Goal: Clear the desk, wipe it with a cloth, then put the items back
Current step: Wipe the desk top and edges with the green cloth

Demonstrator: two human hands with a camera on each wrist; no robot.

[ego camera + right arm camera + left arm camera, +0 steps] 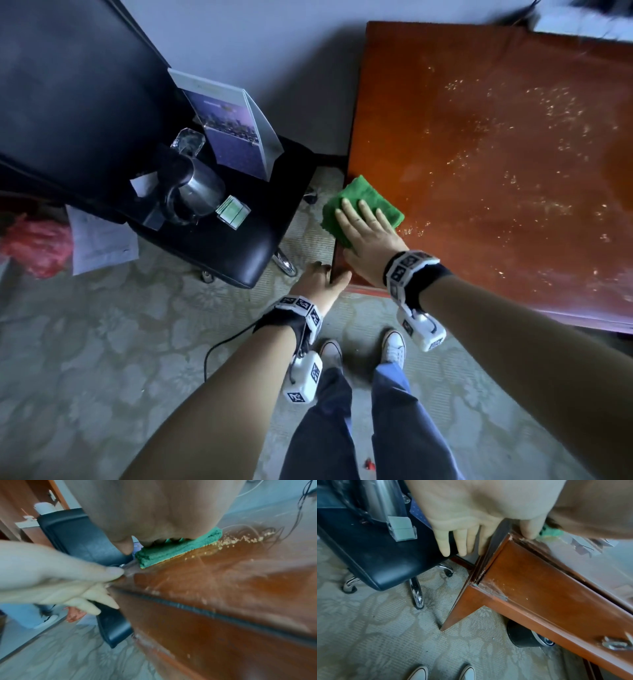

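A folded green cloth (356, 195) (171, 550) lies at the left edge of the red-brown desk (496, 171), partly overhanging it. My right hand (366, 229) (154, 520) presses flat on the cloth with straight fingers. Pale crumbs (548, 102) (240, 540) are scattered over the desk top, some right beside the cloth. My left hand (322, 277) (476, 536) is at the desk's near left corner: the thumb rests on the top and the straight fingers hang beside the edge, holding nothing.
A black office chair (239, 246) left of the desk carries a steel kettle (195, 192), a card holder (233, 210), a standing calendar (233, 137) and a glass dish (187, 144). Papers (102, 243), a red bag (37, 246) and a cable (219, 346) lie on the carpet.
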